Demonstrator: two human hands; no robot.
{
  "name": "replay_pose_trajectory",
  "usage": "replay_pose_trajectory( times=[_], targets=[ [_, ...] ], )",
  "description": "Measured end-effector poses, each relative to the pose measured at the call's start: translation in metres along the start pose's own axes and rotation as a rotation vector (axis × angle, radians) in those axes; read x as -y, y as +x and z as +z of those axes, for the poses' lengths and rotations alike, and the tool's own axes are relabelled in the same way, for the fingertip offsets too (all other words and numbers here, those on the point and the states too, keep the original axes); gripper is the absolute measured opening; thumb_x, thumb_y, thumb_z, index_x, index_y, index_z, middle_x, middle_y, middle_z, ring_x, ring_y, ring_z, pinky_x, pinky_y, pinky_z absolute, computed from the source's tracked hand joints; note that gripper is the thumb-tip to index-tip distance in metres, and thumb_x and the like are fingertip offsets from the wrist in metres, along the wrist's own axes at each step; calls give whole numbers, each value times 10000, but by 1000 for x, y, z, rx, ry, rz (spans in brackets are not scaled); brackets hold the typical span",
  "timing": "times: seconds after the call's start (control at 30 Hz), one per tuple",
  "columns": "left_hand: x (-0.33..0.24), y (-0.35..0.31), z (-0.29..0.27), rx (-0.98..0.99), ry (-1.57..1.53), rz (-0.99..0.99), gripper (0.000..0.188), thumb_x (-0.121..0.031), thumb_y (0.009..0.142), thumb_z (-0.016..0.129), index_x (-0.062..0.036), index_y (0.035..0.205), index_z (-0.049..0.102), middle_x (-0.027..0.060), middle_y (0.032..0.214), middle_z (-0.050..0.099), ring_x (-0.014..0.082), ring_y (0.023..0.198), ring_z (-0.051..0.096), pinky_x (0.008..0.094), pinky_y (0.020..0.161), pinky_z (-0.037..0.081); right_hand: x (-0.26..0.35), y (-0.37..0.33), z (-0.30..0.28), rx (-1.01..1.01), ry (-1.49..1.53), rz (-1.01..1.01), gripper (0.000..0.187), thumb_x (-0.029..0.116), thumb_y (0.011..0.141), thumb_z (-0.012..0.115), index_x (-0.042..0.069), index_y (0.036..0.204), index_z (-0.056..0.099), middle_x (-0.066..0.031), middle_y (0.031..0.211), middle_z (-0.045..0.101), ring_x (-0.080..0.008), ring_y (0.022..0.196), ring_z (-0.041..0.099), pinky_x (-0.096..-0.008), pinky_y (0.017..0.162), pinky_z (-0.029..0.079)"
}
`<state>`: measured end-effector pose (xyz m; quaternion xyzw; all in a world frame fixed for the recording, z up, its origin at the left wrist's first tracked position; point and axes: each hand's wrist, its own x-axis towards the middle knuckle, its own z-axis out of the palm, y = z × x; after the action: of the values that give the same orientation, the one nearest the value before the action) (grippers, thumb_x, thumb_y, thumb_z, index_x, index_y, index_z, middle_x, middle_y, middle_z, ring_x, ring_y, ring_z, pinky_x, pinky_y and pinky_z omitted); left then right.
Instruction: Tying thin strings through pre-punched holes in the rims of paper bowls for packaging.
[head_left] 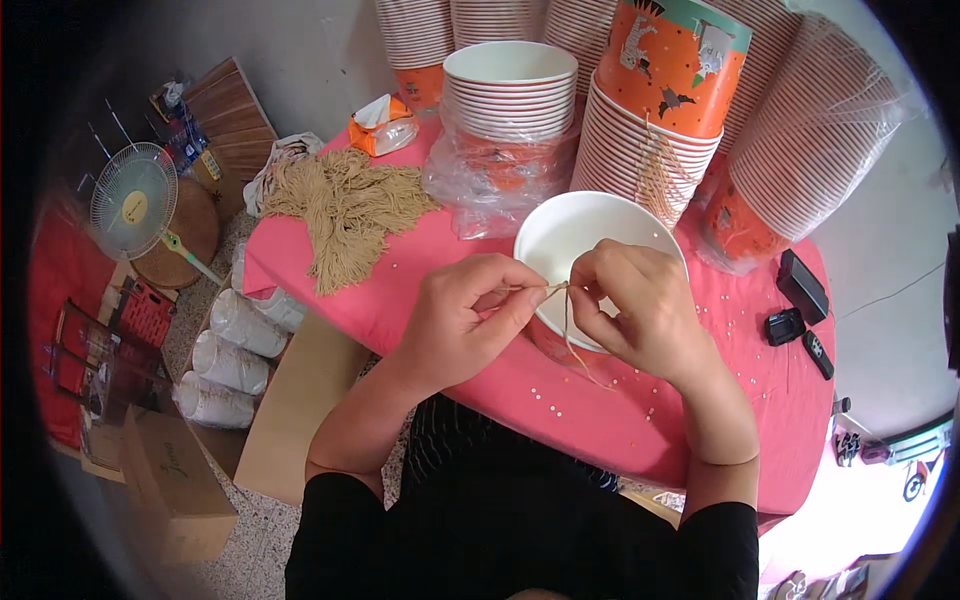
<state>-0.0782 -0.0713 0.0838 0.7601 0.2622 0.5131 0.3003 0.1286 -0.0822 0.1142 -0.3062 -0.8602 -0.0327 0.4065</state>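
A thin tan cord (568,330) runs between my two hands, over the near rim of a white-lined paper bucket (545,235). My left hand (475,315) pinches it between thumb and forefinger. Close beside it, my right hand (640,305) pinches the cord too, with its fingers curled in. A loose end hangs down across the bucket's front onto the pink cloth. Whether the cord passes through the bucket's wall is hidden by my fingers. A pile of similar tan cords (350,205) lies at the left of the table.
Stacked paper buckets (640,150) stand behind, some wrapped in plastic (815,140). An orange tissue pack (383,125) lies at the back left. Black devices (803,287) sit at the right edge. Small white discs dot the pink tablecloth (480,370). Left of the table are cardboard (300,400) and a fan (133,205).
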Motion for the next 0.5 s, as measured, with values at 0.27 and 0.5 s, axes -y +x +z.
replay_pose_trajectory(
  times=[0.27,0.5],
  targets=[
    [1,-3,2,6,-154,-99,60,5,873,659,9,933,661,50,831,656,69,704,608,222,599,483,-1,2,-8,-2,-82,-77,186,91,738,695,40,854,558,-88,708,553,-275,599,585,-384,529,450],
    [1,12,-4,12,-33,75,129,-2,820,702,-29,944,676,-17,781,573,33,600,386,203,522,310,1,2,-13,-60,-138,-115,187,80,734,704,49,860,569,-77,718,562,-253,611,594,-373,526,443]
  ],
)
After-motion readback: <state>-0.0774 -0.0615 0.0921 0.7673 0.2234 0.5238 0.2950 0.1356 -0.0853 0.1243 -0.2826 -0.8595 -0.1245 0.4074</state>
